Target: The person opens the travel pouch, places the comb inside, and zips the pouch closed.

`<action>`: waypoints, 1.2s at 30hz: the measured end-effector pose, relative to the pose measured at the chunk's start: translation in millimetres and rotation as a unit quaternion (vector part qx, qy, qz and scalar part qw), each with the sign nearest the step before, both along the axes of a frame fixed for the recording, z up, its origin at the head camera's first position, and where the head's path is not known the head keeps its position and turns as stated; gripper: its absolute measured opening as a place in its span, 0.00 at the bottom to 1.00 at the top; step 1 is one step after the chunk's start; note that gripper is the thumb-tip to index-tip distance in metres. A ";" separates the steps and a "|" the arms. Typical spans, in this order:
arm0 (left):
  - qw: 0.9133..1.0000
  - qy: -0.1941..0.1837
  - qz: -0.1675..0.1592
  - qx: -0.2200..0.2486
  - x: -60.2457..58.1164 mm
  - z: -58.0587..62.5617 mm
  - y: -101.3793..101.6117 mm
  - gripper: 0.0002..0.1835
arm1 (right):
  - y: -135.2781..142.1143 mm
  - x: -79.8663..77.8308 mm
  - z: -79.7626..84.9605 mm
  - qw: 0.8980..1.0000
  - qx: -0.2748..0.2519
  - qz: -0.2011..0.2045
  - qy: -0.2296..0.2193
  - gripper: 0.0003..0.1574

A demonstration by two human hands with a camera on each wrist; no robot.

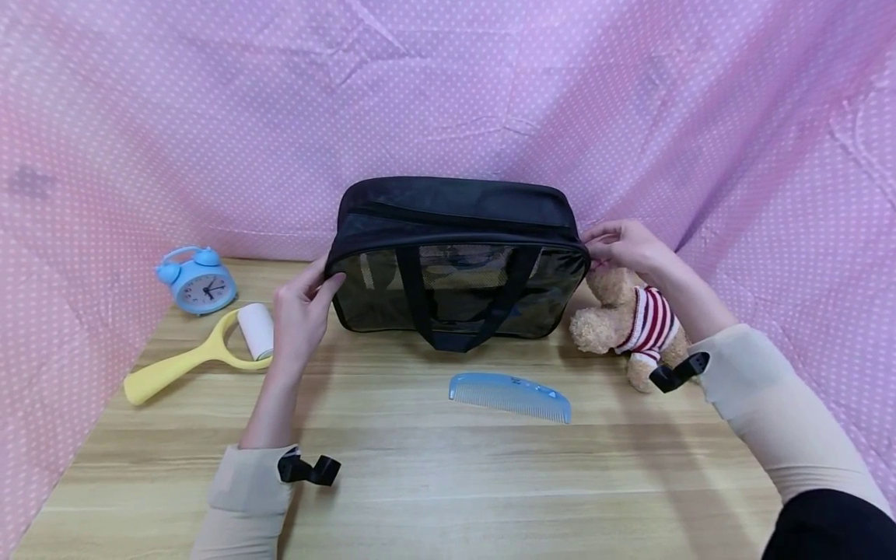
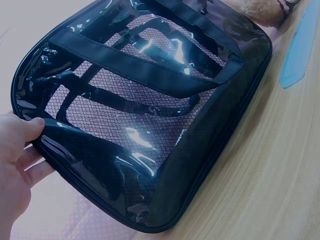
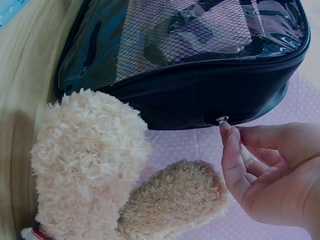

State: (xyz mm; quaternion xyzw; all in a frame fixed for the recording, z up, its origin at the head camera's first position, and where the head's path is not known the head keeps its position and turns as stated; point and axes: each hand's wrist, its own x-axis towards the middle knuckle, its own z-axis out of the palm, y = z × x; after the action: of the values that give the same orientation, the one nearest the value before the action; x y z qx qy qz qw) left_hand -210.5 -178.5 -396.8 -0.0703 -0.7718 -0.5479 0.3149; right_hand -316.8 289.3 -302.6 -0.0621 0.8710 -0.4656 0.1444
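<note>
A black toiletry bag with clear panels and a mesh back stands upright at the back of the table, its strap handle hanging down in front. My left hand grips the bag's left side, thumb on the front edge and fingers behind, as the left wrist view shows. At the bag's right end, my right hand pinches the small zipper pull between thumb and forefinger. The zipper line runs along the bag's top. Under that hand lies a teddy bear in a red-and-white striped sweater, close to the bag.
A blue comb lies in front of the bag. To the left are a blue alarm clock and a yellow-handled lint roller, beside my left forearm. A pink dotted cloth hangs behind and around the wooden table.
</note>
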 end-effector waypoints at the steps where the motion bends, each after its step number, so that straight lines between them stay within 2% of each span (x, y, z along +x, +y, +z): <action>1: 1.000 0.000 0.001 -0.001 0.1 0.0 0.0 0.16 | -0.6 0.1 1.7 1.000 0.001 -0.001 0.000 0.18; 15: 1.000 -0.003 0.006 0.002 0.1 -0.2 -1.0 0.16 | -9.3 0.8 36.9 1.000 0.002 0.000 0.008 0.23; 25: 1.000 -0.010 0.010 -0.006 -0.2 -1.0 -0.3 0.17 | -24.4 1.5 53.7 1.000 0.000 -0.008 0.016 0.08; 31: 1.000 -0.009 0.017 -0.012 0.6 0.1 0.5 0.16 | -34.6 2.3 67.3 1.000 0.009 -0.009 0.017 0.07; 36: 1.000 -0.001 0.014 -0.008 0.5 1.3 0.7 0.16 | -46.9 3.3 75.5 1.000 0.002 -0.010 0.015 0.12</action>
State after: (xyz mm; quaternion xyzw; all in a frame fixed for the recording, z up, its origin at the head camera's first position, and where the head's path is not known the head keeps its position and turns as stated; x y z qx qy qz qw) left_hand -209.9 -177.8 -395.5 -0.0610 -0.7776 -0.5372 0.3211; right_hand -313.6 242.5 -227.1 -0.0603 0.8746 -0.4640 0.1268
